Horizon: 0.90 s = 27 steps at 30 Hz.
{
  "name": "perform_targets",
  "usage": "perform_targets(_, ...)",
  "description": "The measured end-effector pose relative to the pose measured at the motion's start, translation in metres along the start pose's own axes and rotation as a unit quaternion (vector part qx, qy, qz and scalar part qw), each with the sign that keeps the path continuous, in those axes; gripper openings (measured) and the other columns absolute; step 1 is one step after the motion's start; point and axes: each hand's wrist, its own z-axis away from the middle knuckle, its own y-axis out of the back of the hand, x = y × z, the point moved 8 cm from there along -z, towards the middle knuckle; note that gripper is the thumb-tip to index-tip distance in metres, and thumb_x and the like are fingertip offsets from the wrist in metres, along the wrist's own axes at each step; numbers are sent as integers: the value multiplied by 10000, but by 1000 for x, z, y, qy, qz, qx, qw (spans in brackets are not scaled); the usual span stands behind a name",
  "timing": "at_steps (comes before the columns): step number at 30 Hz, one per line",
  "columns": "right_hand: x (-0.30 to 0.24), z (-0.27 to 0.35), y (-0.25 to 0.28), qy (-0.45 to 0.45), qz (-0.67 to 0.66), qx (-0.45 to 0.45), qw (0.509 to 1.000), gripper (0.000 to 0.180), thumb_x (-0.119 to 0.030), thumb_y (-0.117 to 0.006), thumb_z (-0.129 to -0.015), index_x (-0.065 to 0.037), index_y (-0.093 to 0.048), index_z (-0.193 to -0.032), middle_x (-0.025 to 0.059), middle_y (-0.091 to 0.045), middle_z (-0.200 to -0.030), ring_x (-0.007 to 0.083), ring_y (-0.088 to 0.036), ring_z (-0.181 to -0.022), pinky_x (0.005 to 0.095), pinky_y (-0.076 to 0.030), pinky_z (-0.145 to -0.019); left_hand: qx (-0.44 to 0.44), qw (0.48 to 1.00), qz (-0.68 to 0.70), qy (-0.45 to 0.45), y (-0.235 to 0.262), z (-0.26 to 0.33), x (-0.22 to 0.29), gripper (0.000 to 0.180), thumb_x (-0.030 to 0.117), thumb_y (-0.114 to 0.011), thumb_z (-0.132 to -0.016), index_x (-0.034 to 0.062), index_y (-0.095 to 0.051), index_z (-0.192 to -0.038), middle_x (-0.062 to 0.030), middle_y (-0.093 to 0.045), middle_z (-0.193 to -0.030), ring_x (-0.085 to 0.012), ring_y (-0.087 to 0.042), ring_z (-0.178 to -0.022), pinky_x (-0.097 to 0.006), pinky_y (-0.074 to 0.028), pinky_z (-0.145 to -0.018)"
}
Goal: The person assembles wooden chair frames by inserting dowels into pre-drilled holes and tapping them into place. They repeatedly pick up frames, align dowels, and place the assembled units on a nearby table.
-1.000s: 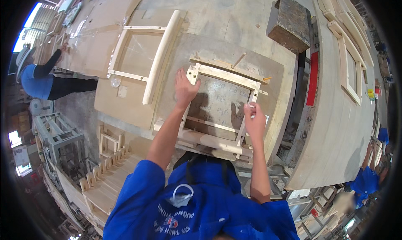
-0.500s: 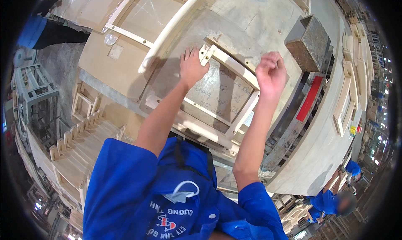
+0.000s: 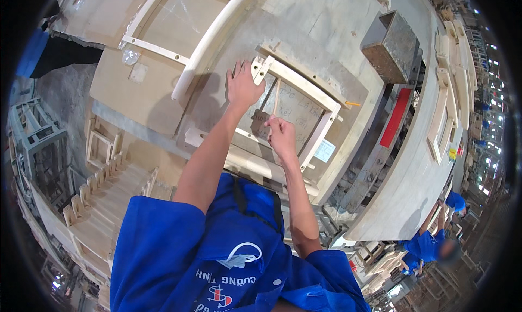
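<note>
Resting flat on the table [image 3: 337, 18], the small wooden frame [image 3: 296, 102] lay under both hands. The left hand [image 3: 243, 88] pressed open-fingered on its corner, while the right hand [image 3: 281, 136] clasped a thin stick [image 3: 275, 101] above the frame's middle.

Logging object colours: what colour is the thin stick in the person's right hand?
Pale, unfinished wood colour. The stick held by the right hand shows best in the head view.

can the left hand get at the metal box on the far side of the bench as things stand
Probably not without leaning in. The left hand rests on the corner of the wooden frame, and the metal box sits well beyond it, though nothing blocks the bench between.
</note>
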Motion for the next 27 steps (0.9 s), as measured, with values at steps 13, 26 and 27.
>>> perform_targets(13,51,-22,-46,-37,-73,-13,997,301,-238,-448,-1034,8,-598,-946,42,-574,-640,125,-590,-535,269,-449,-446,-18,1000,10,14,-5,0,-2,705,342,-646,-791,5,-418,-1367,-151,-452,-1441,-282,-361,-1388,-515,-246,-1148)
perform_targets(26,55,-69,-47,-50,-328,-4,943,242,-200,-524,-1009,32,-570,-1065,70,-591,-801,152,-570,-622,289,-490,-501,13,1000,24,13,1,1,2,685,327,-664,-780,2,-448,-1343,-159,-496,-1403,-294,-385,-1376,-510,-249,-1148)
perform_targets(27,57,-69,-47,-56,-334,15,941,235,-196,-547,-999,32,-566,-1051,74,-594,-805,155,-580,-627,291,-497,-495,16,1000,19,8,1,2,2,692,330,-666,-780,1,-444,-1347,-160,-496,-1403,-293,-387,-1375,-510,-249,-1148)
